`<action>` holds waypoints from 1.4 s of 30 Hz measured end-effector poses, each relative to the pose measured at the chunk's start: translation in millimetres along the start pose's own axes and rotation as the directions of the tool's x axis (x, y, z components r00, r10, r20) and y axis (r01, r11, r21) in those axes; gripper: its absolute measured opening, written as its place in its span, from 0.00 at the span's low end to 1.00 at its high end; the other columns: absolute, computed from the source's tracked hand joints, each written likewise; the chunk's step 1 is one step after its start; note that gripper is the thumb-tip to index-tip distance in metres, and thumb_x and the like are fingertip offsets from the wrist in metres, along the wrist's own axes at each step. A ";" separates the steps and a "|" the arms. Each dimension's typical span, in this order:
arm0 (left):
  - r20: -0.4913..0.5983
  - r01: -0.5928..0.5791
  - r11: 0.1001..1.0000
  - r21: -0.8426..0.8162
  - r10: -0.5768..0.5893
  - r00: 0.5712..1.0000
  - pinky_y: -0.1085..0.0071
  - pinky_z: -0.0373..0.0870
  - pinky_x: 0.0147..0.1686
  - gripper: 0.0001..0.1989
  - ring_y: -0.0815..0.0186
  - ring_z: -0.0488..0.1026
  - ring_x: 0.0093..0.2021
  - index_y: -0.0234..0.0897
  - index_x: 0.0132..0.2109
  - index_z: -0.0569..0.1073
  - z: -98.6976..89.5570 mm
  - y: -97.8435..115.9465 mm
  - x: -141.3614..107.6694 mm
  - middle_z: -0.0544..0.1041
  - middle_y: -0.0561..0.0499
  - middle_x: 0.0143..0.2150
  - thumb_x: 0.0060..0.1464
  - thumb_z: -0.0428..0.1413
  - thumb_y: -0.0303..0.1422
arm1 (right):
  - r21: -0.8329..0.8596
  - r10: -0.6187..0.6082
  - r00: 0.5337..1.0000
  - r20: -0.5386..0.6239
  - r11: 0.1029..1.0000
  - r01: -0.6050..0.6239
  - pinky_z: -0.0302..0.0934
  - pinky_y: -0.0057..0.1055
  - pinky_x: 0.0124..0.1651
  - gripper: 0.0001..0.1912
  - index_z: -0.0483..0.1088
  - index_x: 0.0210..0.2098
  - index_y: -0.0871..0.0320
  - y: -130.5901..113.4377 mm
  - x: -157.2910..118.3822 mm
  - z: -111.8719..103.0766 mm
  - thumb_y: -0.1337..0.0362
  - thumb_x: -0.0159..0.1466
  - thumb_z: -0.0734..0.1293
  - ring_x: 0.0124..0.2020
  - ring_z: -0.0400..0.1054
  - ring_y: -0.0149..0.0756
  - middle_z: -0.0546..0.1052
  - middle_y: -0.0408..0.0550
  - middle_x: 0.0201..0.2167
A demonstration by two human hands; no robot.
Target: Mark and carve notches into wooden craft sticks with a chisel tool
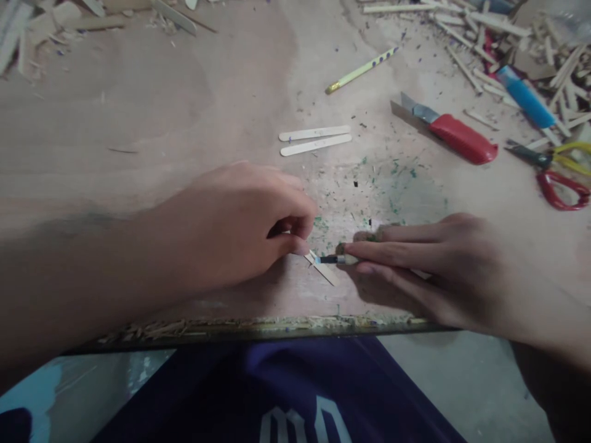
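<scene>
My left hand point(258, 215) pinches the upper left end of a short flat wooden stick point(327, 274) against the tabletop. In my right hand point(415, 258) is a slim brush point(344, 259) with a metal collar and a dark tip, gripped between thumb and fingers. The brush's tip meets the stick just beside my left thumb, where a pale bluish spot shows. Most of the brush's handle is hidden under my right fingers. Beyond my hands, two craft sticks point(316, 145) with rounded ends lie side by side.
A red-handled utility knife point(462, 138), scissors point(566, 175), a blue-handled tool point(529, 98) and a pencil point(364, 71) lie beyond my right hand. Wood scraps point(503, 37) heap at the far right, more offcuts point(60, 27) at the far left. Shavings line the table's front edge point(277, 326).
</scene>
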State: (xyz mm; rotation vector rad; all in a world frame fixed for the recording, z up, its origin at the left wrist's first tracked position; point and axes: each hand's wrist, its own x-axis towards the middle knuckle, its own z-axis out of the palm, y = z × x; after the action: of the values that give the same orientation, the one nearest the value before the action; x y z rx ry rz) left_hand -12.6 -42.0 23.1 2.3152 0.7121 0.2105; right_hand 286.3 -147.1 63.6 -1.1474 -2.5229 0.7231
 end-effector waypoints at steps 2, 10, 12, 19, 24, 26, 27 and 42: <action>0.003 -0.001 1.000 0.007 0.001 1.000 0.58 0.65 0.46 0.10 0.59 0.79 0.42 0.46 0.37 0.84 0.5 -0.1 -0.6 0.85 0.56 0.38 0.69 0.68 0.27 | 0.011 -0.001 1.000 -0.002 1.000 0.001 0.65 0.35 0.31 0.17 0.88 0.59 0.59 1.9 -1.6 1.3 0.63 0.93 0.65 0.26 0.79 0.34 0.89 0.46 0.36; 0.083 0.047 0.999 0.008 -0.047 0.995 0.59 0.65 0.46 0.09 0.57 0.81 0.42 0.48 0.37 0.85 -2.4 -0.9 5.2 0.86 0.57 0.37 0.67 0.71 0.29 | -0.029 -0.113 0.991 -0.077 0.993 0.111 0.68 0.28 0.38 0.11 0.83 0.67 0.61 14.1 -10.1 11.0 0.65 0.90 0.74 0.38 0.87 0.30 0.92 0.49 0.49; 0.057 0.036 0.999 0.005 -0.036 0.998 0.59 0.65 0.46 0.10 0.58 0.80 0.41 0.48 0.36 0.85 -1.4 -1.2 4.9 0.85 0.58 0.37 0.66 0.70 0.29 | -0.063 -0.117 0.989 -0.085 0.992 0.112 0.65 0.29 0.35 0.10 0.84 0.66 0.61 13.9 -8.9 12.3 0.65 0.90 0.73 0.35 0.85 0.29 0.91 0.47 0.46; -0.021 -0.019 1.000 0.006 0.019 1.000 0.60 0.64 0.44 0.10 0.60 0.79 0.39 0.48 0.36 0.84 4.6 -5.1 0.5 0.84 0.59 0.35 0.67 0.70 0.29 | -0.114 -0.110 0.991 -0.081 0.988 0.100 0.70 0.29 0.36 0.11 0.83 0.67 0.62 10.2 -6.3 7.8 0.66 0.89 0.74 0.36 0.87 0.32 0.92 0.49 0.44; -0.033 -0.011 1.000 0.010 0.012 0.999 0.60 0.64 0.45 0.10 0.60 0.78 0.40 0.48 0.37 0.84 2.7 -2.0 0.2 0.84 0.59 0.36 0.68 0.67 0.28 | -0.117 -0.120 0.988 -0.098 0.987 0.108 0.65 0.31 0.33 0.09 0.83 0.64 0.62 10.9 -8.1 10.8 0.67 0.89 0.74 0.32 0.84 0.30 0.90 0.46 0.41; -0.022 0.011 1.000 0.009 -0.011 1.000 0.60 0.65 0.44 0.10 0.60 0.79 0.40 0.48 0.36 0.84 2.9 -1.8 0.8 0.85 0.59 0.36 0.65 0.69 0.27 | -0.126 -0.127 0.987 -0.102 0.985 0.114 0.64 0.31 0.33 0.08 0.84 0.63 0.61 10.3 -8.2 11.9 0.66 0.89 0.74 0.32 0.82 0.29 0.90 0.45 0.42; -0.018 0.015 1.000 0.010 -0.015 1.000 0.60 0.65 0.44 0.10 0.59 0.80 0.39 0.49 0.35 0.85 3.4 -2.2 1.2 0.84 0.59 0.36 0.63 0.70 0.26 | -0.133 -0.129 0.987 -0.096 0.984 0.116 0.63 0.31 0.33 0.08 0.84 0.63 0.61 9.6 -8.1 11.9 0.66 0.89 0.74 0.31 0.81 0.28 0.90 0.45 0.42; -0.033 0.008 1.000 -0.011 -0.008 0.999 0.59 0.65 0.43 0.09 0.60 0.79 0.38 0.50 0.35 0.85 3.1 -4.3 2.2 0.84 0.59 0.35 0.65 0.71 0.31 | 0.025 -0.057 0.997 -0.061 0.998 0.059 0.71 0.28 0.36 0.12 0.88 0.61 0.64 7.2 -5.5 4.4 0.66 0.90 0.71 0.35 0.88 0.34 0.93 0.54 0.45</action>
State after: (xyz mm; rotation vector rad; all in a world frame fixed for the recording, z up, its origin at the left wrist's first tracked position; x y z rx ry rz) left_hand -11.5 -40.0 17.9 2.3032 0.7351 0.2482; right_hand 292.4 -148.7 55.7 -1.0668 -2.4783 0.6944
